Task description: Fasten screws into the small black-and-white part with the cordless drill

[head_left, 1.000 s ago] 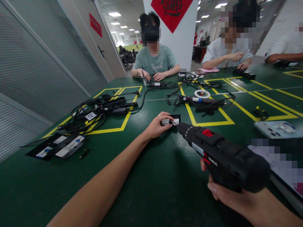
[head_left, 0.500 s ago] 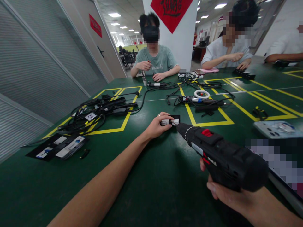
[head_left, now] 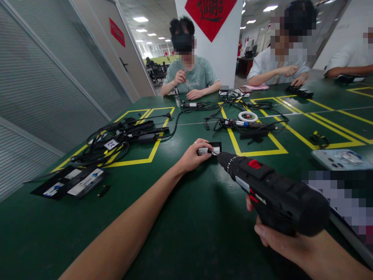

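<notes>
My right hand [head_left: 279, 237] is closed round the handle of a black cordless drill [head_left: 268, 190] with red switches. The drill's chuck points away and to the left, and a thin bit reaches toward a small black-and-white part [head_left: 215, 149] on the green table [head_left: 186, 206]. My left hand [head_left: 194, 156], with a ring on one finger, holds that part down from its left side, fingers curled over it. Whether the bit's tip touches the part I cannot tell. The fingers partly cover the part.
Tangled black cables and adapters [head_left: 134, 134] lie at the left, near flat black-and-white pieces [head_left: 70, 182]. Further right are a white ring [head_left: 248, 116], more cables and a phone [head_left: 339, 159]. Across the table sits a co-worker in a green shirt [head_left: 201, 74]; others sit at the right.
Both my hands, the drill and the small part stay almost in place. The co-worker opposite has raised one hand slightly.
</notes>
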`<state>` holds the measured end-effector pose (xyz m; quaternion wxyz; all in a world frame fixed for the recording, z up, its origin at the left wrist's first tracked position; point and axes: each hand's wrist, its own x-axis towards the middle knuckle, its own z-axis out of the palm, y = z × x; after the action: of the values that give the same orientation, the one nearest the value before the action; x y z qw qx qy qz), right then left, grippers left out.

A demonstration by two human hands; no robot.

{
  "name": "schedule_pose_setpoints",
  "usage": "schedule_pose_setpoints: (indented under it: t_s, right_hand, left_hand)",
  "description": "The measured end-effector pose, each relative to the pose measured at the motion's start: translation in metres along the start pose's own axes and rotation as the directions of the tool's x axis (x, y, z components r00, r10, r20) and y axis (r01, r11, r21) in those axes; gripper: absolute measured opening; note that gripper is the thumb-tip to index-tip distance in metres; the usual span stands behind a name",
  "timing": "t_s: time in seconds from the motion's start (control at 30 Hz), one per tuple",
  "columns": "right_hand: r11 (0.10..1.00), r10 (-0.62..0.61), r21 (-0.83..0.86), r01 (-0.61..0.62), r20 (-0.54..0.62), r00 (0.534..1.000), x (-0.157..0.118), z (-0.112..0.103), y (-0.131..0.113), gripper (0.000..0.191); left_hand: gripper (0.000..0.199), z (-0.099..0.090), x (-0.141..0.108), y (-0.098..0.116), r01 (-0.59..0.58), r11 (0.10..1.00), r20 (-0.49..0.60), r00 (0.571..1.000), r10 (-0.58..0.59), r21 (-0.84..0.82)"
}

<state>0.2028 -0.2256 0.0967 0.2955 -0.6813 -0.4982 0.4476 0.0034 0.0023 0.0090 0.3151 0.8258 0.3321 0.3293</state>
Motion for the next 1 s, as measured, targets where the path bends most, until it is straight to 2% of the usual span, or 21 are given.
schedule_pose_setpoints:
  t_s: [0.1, 0.37, 0.53, 0.63, 0.73, 0.9, 1.0]
  right_hand:
    - [1.000, 0.008, 0.012, -0.008, -0.023, 1.000, 0.000, 0.002, 0.001, 0.033]
    - [0.990, -0.138, -0.004, 0.139, 0.102, 0.985, 0.018, 0.002, 0.020, 0.031]
    - [0.998, -0.062, 0.019, 0.062, 0.043, 0.997, 0.006, -0.001, 0.010, 0.032]
    - [0.998, -0.024, 0.055, 0.021, 0.048, 0.999, 0.004, -0.001, 0.003, 0.035]
    - [1.000, -0.002, 0.013, 0.001, 0.053, 0.999, 0.004, -0.002, -0.001, 0.041]
    - [0.996, -0.054, -0.067, 0.053, -0.017, 0.998, 0.003, -0.003, 0.001, 0.040]
    - [0.995, -0.094, -0.019, 0.094, -0.013, 0.995, 0.005, -0.004, 0.007, 0.035]
  left_hand:
    - [0.020, 0.000, 0.000, -0.001, -0.003, 1.000, -0.002, 1.000, 0.003, 0.006]
    - [0.021, 0.001, 0.001, -0.003, 0.003, 1.000, 0.008, 1.000, -0.004, 0.016]
    - [0.022, 0.000, 0.001, -0.002, 0.001, 1.000, 0.006, 1.000, -0.001, 0.023]
    - [0.022, 0.000, 0.001, -0.001, 0.001, 1.000, 0.004, 1.000, -0.001, 0.026]
    - [0.022, 0.000, 0.000, -0.001, 0.001, 1.000, 0.004, 1.000, -0.001, 0.023]
    - [0.022, 0.000, 0.000, -0.001, 0.011, 1.000, 0.003, 1.000, -0.011, 0.017]
    - [0.022, 0.000, 0.000, -0.001, 0.015, 1.000, 0.003, 1.000, -0.015, 0.010]
